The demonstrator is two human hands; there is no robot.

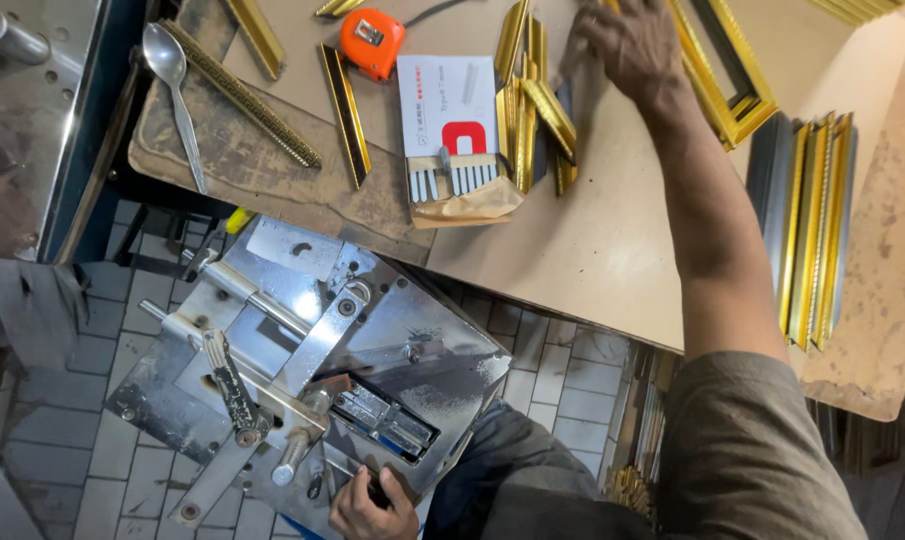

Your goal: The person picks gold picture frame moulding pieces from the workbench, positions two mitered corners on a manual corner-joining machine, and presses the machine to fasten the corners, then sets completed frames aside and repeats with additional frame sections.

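- Fingers of the left hand (373,508) curl around a dark grip at the near edge of the metal machine (313,360), closed on it, lowest in the view.
- Steel plates, rods and a lever make up that machine, which stands over a grey tiled floor (558,375).
- Beyond it lies the brown board tabletop (593,240), with a white box of staples (451,125) at its middle, open end toward the machine.
- Just right of the box sits a bundle of short gold moulding pieces (533,110).
- Right hand (633,45) reaches far across the table, fingers loosely spread and resting on the bundle's top end, beside a gold frame corner (733,75).
- Farther left lie an orange tape measure (371,42) and a spoon (173,90).
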